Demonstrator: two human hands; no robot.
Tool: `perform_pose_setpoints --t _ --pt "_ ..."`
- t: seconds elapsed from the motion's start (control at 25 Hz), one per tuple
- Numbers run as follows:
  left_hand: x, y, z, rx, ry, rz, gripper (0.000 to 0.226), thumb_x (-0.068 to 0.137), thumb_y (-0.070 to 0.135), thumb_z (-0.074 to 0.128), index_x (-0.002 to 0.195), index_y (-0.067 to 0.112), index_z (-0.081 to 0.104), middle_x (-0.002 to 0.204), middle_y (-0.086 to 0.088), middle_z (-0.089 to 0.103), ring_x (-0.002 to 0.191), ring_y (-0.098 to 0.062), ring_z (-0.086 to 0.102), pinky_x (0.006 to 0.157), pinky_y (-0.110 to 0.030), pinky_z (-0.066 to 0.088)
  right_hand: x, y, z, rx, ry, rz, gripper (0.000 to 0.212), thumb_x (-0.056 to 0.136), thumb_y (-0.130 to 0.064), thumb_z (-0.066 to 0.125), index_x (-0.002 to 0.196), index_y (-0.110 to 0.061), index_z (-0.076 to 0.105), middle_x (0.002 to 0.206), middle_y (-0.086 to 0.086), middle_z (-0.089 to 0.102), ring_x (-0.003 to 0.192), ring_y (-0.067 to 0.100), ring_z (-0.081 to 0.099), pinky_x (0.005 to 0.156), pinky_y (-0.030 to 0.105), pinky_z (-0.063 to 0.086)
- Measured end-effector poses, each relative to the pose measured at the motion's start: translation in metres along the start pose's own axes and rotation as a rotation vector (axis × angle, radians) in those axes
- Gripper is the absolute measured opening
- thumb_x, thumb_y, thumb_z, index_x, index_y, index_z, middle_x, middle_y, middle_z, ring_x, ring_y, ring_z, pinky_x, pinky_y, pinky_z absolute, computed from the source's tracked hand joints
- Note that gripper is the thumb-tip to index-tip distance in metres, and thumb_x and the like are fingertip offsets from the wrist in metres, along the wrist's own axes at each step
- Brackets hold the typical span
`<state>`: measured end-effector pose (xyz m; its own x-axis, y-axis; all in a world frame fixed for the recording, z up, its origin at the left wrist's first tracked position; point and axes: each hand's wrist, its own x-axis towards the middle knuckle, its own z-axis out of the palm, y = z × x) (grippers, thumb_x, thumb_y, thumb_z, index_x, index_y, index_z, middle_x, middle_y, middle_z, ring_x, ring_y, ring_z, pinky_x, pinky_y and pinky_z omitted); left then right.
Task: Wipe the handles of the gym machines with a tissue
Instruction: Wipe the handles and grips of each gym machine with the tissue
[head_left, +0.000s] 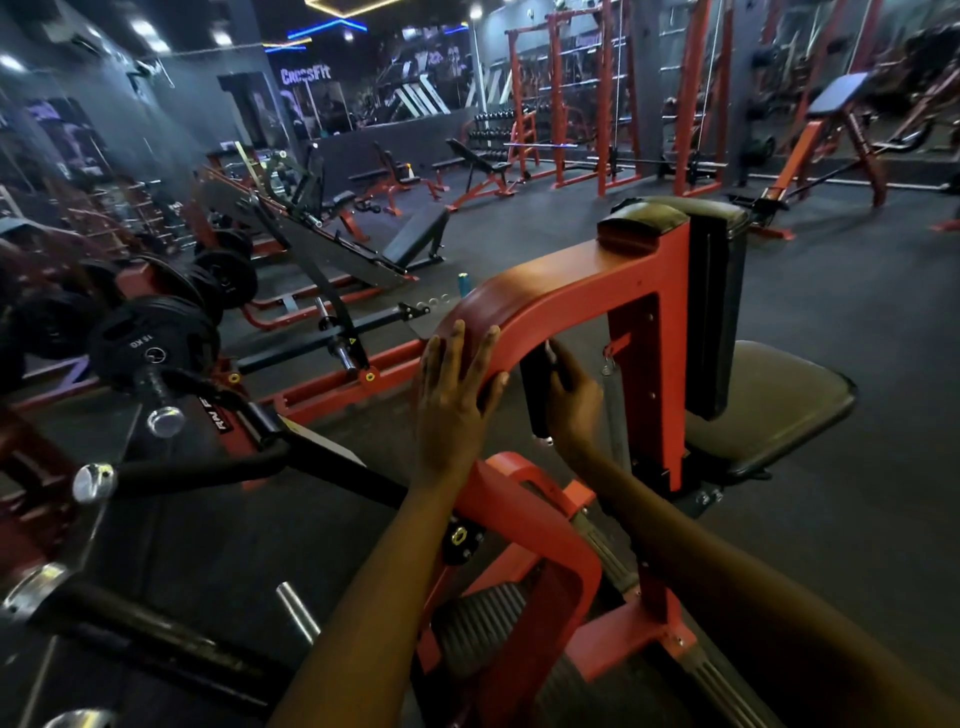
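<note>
- The step in hand looks like wiping one handle of the red machine (582, 280): the right hand (571, 400) is on the black handle (535, 395) that hangs under the machine's curved arm.
- The right hand's fingers (563, 364) curl round the handle. A small pale scrap, probably the tissue (549, 354), shows at the fingertips, too small to be sure of.
- The left hand (452, 405) lies flat on the outer curve of the red machine, just left of the handle. Its fingers (457, 348) are straight and a little spread, holding nothing; it seems to brace.
- Next move, as I judge it: slide the tissue along the handle's length, keeping pressure, then turn to the other black handles (197, 473) left of the red machine, near the weight plates (150, 343).
- The seat (779, 395) sits right of the handle.
</note>
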<state>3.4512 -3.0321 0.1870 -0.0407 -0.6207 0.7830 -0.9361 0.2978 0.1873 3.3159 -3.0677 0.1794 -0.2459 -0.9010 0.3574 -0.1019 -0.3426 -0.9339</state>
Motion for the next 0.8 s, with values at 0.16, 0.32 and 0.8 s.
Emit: perform_pose_setpoints --t 0.16,0.32,0.8 --pt "-0.005 -0.003 0.001 0.001 0.000 0.006 0.055 0.103 0.054 0.023 0.151 0.046 -0.002 0.156 -0.012 0.029 0.142 -0.040 0.027 0.101 -0.062 0.042 -0.021 0.037 -0.013 -0.249 -0.135 0.131 0.034 0.092 0.000 0.043 0.119 -0.005 0.062 0.096 0.011 0.069 0.078 0.016 0.060 0.061 0.019 0.046" --pt "0.000 -0.003 0.003 0.027 0.022 0.026 0.056 0.103 0.053 0.024 0.152 0.045 -0.001 0.154 -0.014 0.034 0.139 -0.043 0.032 0.102 -0.061 0.041 -0.007 0.006 -0.001 -0.008 -0.041 -0.017 0.031 0.097 -0.010 0.047 0.125 -0.005 0.058 0.112 0.000 0.062 0.097 0.009 0.059 0.073 0.012 0.045" --pt "-0.005 -0.003 0.007 0.027 0.080 0.032 0.055 0.103 0.052 0.027 0.152 0.044 0.003 0.155 -0.012 0.033 0.140 -0.040 0.032 0.102 -0.061 0.041 0.054 0.011 -0.034 -0.843 -0.326 -1.597 0.028 0.092 -0.006 0.046 0.098 -0.004 0.073 0.104 0.010 0.068 0.107 0.029 0.049 0.080 0.033 0.039"
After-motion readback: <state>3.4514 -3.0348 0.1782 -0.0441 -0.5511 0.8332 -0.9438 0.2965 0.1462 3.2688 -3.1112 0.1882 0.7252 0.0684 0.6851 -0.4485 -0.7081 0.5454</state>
